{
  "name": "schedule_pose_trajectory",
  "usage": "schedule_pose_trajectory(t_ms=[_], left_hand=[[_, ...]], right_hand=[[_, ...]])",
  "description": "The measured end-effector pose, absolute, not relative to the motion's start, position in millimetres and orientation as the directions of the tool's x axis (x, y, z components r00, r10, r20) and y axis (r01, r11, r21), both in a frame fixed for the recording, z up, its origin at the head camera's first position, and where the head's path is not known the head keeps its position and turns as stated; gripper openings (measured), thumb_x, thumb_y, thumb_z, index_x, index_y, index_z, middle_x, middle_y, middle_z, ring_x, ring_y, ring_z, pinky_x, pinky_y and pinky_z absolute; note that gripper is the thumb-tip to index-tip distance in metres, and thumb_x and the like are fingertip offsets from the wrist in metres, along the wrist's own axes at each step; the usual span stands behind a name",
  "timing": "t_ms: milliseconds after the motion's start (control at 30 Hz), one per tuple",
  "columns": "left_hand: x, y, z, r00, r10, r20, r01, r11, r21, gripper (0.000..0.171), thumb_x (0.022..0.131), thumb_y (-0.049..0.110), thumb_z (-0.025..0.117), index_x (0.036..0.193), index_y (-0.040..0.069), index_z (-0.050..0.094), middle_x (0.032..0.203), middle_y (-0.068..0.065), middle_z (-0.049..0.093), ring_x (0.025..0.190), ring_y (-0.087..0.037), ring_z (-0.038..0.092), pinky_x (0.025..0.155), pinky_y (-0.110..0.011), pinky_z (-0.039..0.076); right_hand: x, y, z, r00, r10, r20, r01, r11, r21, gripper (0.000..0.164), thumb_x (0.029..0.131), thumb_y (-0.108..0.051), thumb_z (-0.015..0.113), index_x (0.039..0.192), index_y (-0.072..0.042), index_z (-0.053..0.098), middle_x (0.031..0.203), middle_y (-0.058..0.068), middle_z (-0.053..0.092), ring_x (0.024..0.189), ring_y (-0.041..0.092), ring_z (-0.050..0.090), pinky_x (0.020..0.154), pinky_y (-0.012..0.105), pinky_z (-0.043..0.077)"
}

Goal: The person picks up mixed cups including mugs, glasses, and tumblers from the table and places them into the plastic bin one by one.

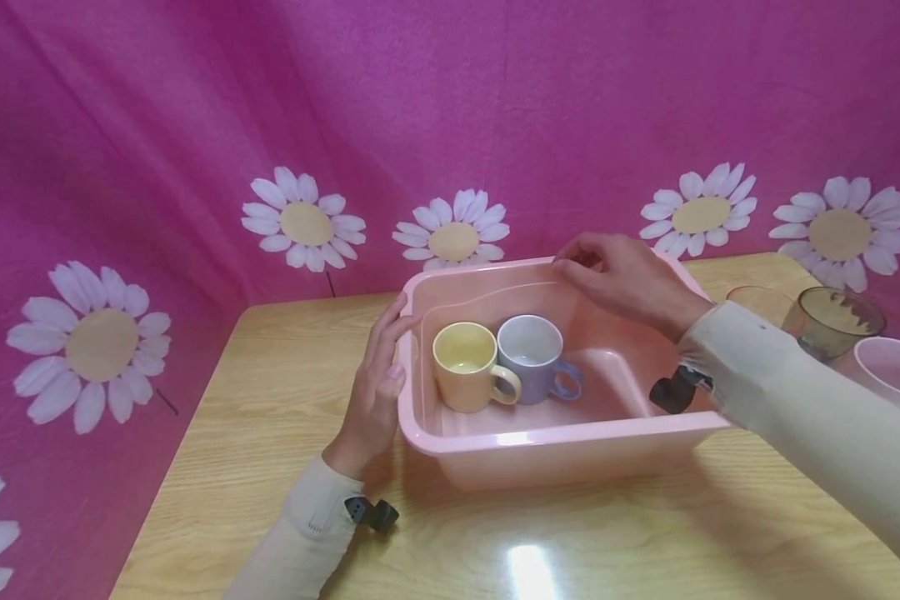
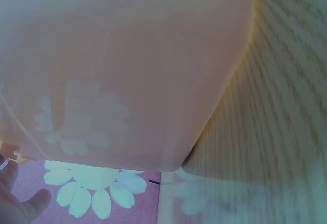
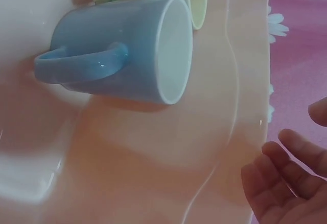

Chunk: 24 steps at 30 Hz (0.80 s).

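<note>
A yellow mug (image 1: 465, 367) and a blue-purple mug (image 1: 530, 358) with a white inside stand side by side in a pink plastic basin (image 1: 570, 435). My left hand (image 1: 375, 387) is at the basin's left side, fingers along the rim and touching it. Only part of that hand shows at the lower left of the left wrist view. Over the basin's back part, to the right of the mugs, hovers my right hand (image 1: 630, 275), fingers loosely bent and holding nothing. In the right wrist view its fingers (image 3: 276, 178) are apart from the blue mug (image 3: 122, 50).
On the right, partly behind the right sleeve, stand a dark clear glass (image 1: 832, 321), an orange-rimmed clear glass (image 1: 757, 302) and a pink cup (image 1: 896, 371). The wooden table (image 1: 285, 375) backs onto a magenta cloth (image 1: 450, 108) with daisies.
</note>
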<state>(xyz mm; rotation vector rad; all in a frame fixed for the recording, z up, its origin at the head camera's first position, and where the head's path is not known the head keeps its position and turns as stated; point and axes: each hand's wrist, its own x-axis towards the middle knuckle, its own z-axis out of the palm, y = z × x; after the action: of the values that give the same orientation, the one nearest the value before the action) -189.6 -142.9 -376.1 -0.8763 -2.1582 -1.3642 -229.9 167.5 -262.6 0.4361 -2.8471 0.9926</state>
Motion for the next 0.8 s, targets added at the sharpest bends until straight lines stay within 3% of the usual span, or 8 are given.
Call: schedule_pose_trajectory(t_ms=[567,800], left_hand=[[-192.0,-145.1,-377.4,-0.69,0.277,0.668,0.723,0.302,0.621,0.058,0.093,0.037,0.027,0.138,0.006,0.043,0.157,-0.006,0.024,0.144,-0.021,0.023,0.111,-0.052,0.03],[-192.0,-144.6,-376.6,-0.686,0.281,0.671,0.727,0.308,0.614,0.057,0.092,0.035,0.027,0.138,0.005,0.043,0.157,-0.006,0.024,0.144,-0.022,0.024,0.109,-0.052,0.033]], right_hand=[[-226.2,172.5,-250.1,-0.925,-0.202,0.323,-0.36,0.742,-0.565,0.027,0.094,-0.026,0.059,0.112,-0.008,0.066,0.108,0.013,0.066,0.097,0.033,0.065,0.082,0.048,0.052],[-224.8,175.6,-244.2,-0.92,-0.162,0.357,-0.351,0.746,-0.566,0.027,0.093,-0.027,0.058,0.112,-0.011,0.067,0.108,0.012,0.068,0.096,0.029,0.066,0.072,0.031,0.051]])
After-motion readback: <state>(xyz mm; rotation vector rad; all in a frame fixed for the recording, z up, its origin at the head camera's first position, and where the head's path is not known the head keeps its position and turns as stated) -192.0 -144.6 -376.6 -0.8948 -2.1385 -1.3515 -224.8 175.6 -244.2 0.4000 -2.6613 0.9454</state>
